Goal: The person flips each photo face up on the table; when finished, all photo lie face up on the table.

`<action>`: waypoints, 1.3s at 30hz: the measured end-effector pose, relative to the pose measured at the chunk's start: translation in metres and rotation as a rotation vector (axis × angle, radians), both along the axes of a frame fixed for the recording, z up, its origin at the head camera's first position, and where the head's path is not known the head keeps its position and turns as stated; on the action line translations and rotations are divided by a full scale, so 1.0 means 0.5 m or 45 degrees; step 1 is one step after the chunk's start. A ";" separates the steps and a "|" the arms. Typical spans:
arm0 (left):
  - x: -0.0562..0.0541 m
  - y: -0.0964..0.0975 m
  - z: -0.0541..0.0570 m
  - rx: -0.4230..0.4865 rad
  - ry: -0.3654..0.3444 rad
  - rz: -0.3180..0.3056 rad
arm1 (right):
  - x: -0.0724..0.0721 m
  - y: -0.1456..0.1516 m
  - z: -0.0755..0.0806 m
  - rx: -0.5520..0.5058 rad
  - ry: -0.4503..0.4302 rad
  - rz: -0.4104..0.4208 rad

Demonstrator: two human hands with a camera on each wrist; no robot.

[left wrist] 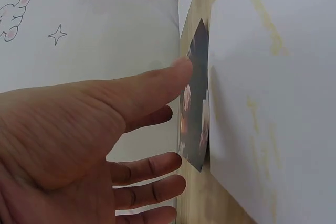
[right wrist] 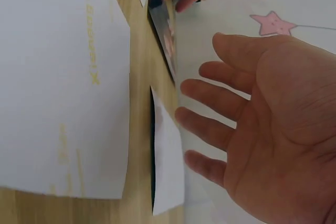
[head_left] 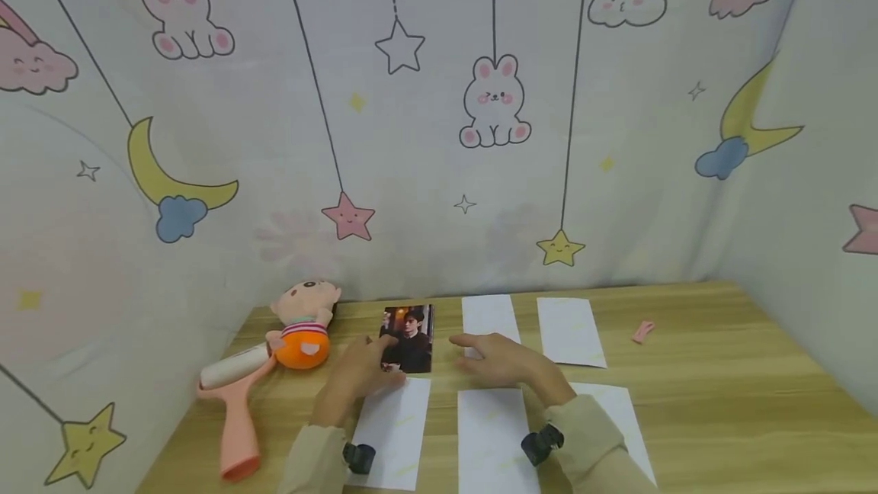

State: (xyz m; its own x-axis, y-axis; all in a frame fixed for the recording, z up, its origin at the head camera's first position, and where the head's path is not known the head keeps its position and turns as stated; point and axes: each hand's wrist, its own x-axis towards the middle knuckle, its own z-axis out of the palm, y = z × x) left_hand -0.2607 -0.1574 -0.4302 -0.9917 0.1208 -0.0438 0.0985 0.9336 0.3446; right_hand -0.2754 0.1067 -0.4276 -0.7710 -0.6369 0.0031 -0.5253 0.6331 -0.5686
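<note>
Photo (head_left: pixel 414 335)'s on the far side of the table (head_left: pixel 720 402), a bit left. Left hand (head_left: pixel 361 372)'s at its near left corner, fingers spread, can't tell if it's touching. Right hand (head_left: pixel 504 360)'s spread too, over a white card (head_left: pixel 490 314) to the right.

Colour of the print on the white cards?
Pale yellow print on the white cards; shows best in the right wrist view.

On the wood-grain table (head_left: pixel 720 402), a glossy rectangular photo (head_left: pixel 408 341) lies right of a pink-and-orange plush toy (head_left: pixel 302 341), left of 2 white rectangular paper sheets (head_left: pixel 571 330) and behind 1 more sheet (head_left: pixel 394 433).
</note>
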 end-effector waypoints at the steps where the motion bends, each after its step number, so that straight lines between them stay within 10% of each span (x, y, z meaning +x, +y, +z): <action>1: -0.002 0.004 0.002 -0.004 0.009 -0.005 | 0.000 0.006 0.001 0.002 -0.005 -0.005; 20: -0.028 0.093 0.010 0.014 0.034 -0.210 | -0.018 0.119 -0.008 -0.081 -0.037 -0.091; 39: -0.045 0.167 -0.004 0.041 0.006 -0.244 | -0.015 0.155 -0.020 -0.072 -0.011 -0.220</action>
